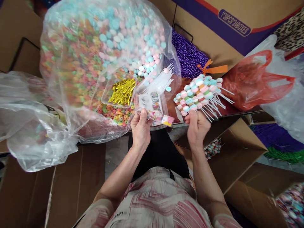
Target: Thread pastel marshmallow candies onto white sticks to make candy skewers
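Note:
My left hand [140, 126] is closed on a small clear printed bag [161, 118] with a pink, yellow and white end, held just above my lap. My right hand [196, 126] hovers beside it with its fingers curled in; whatever it pinches is hidden. Just beyond my right hand lies a bundle of candy skewers [197, 93], pastel rings on white sticks. A stack of clear printed bags [152, 100] and loose white sticks [163, 76] lie in front of my left hand. A clear tray of gold twist ties [122, 91] sits to their left.
A huge clear plastic bag of pastel and multicoloured candy rings [99, 50] fills the left and centre. Purple beads [187, 57] lie behind, under a blue-striped cardboard box [228, 22]. A red plastic bag [251, 79] sits right. Open cardboard boxes [237, 152] stand by my right knee.

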Motion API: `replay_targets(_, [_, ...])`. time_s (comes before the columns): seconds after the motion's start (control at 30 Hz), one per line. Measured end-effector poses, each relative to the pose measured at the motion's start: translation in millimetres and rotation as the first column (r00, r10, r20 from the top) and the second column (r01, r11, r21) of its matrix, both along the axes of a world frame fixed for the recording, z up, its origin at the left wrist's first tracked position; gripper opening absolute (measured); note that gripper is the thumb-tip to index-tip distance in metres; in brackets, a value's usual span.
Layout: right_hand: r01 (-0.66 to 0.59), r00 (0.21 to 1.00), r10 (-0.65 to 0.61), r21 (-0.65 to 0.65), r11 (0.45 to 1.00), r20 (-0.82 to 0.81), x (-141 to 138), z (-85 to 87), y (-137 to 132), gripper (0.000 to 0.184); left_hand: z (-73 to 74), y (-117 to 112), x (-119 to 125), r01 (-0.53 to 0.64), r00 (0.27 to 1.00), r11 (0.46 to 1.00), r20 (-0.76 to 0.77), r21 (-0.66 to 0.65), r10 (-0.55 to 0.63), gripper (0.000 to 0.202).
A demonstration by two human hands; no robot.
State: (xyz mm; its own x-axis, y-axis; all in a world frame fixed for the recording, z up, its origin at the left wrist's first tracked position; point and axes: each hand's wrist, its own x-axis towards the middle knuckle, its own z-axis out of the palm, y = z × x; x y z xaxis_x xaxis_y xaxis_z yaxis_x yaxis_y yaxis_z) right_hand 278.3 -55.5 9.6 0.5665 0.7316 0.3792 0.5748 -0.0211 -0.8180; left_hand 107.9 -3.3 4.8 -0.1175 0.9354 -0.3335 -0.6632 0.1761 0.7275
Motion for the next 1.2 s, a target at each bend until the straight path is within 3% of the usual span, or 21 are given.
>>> replay_targets(0.1, [0.137, 0.927, -0.121, -0.02, 0.99, 0.355, 32, -7.7, -2, 0.029, -4.7, 8, -6, 0.002, 1.0, 1.0, -0.002, -0.009, -0.002, 0.04])
replay_targets(0.2, [0.141, 0.863, -0.067, -0.111, 0.984, 0.501, 54, -22.5, -3, 0.027, -6.5, 14, -7, -0.019, 1.0, 1.0, 0.022, -0.012, 0.019, 0.042])
replay_targets(0.33, [0.091, 0.888, -0.053, -0.062, 0.994, 0.457, 54, -30.9, -4, 0.024, -3.5, 15, -4, -0.054, 0.996, 0.998, 0.065, -0.018, 0.056, 0.04])
replay_targets(0.43, [0.008, 0.945, -0.02, 0.038, 0.999, 0.327, 39, -20.7, -10, 0.02, 0.9, 17, -4, -0.094, 0.99, 0.995, 0.098, -0.045, 0.098, 0.038])
replay_targets(0.6, [-0.193, 0.98, 0.189, 0.065, 0.979, 0.065, 7, 0.0, -33, 0.009, 5.3, 25, -12, -0.173, 0.973, 0.98, 0.138, -0.1, 0.185, 0.034])
replay_targets(0.77, [-0.319, 0.941, 0.298, 0.125, 0.94, 0.159, -4, 5.0, -42, 0.018, 3.5, 29, -18, -0.191, 0.969, 0.976, 0.14, -0.102, 0.204, 0.037])
replay_targets(1.0, [-0.439, 0.852, 0.409, 0.023, 0.898, 0.327, 8, 13.0, -40, 0.023, -2.4, 28, -25, -0.161, 0.987, 0.987, -0.005, 0.031, 0.161, 0.049])
replay_targets(1.2, [-0.473, 0.865, 0.469, -0.022, 0.881, 0.18, -1, 13.3, -38, 0.017, -8.5, 24, -26, -0.159, 0.964, 0.959, -0.175, 0.236, 0.202, 0.047])
